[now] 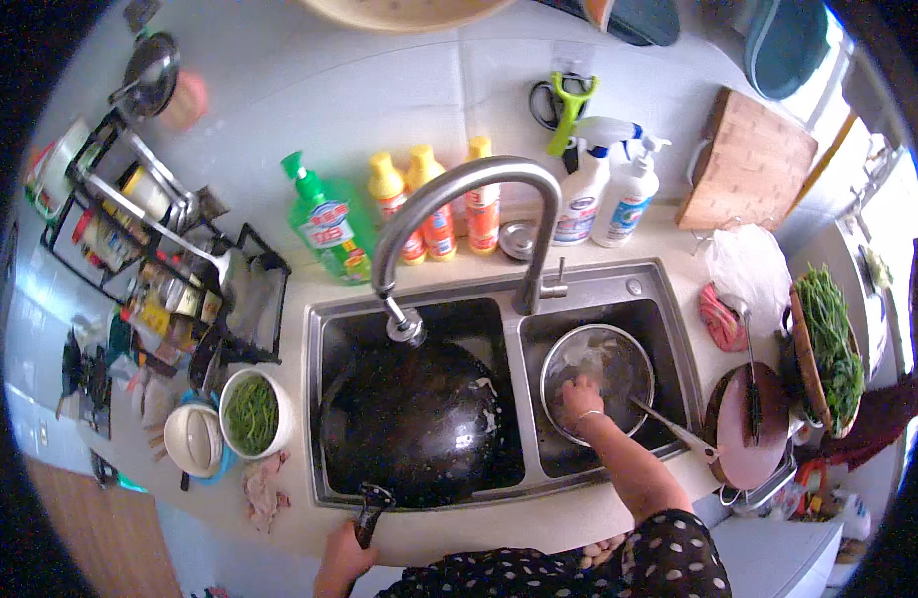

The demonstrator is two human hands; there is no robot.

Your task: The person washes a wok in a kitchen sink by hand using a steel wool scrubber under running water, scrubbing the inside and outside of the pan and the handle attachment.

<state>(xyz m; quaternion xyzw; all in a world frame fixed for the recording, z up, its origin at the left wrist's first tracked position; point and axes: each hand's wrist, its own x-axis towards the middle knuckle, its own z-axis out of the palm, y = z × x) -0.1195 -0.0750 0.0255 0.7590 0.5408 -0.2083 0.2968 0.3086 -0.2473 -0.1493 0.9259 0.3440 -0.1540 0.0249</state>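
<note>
My left hand grips the black handle of a dark wok, which fills most of the left sink basin. Its inside looks wet and shiny, with a few pale specks on the right side. My right hand reaches into a round metal-rimmed strainer or pan in the right basin. The long handle of that vessel rests over the basin's right edge. Something pale and blurred lies by my right fingertips, and whether they hold it is unclear.
A curved steel faucet arches over the left basin. Behind it stand a green pump bottle and several cleaner bottles. Left sits a white bowl of greens; right, a round board bears a ladle, beside a basket of greens.
</note>
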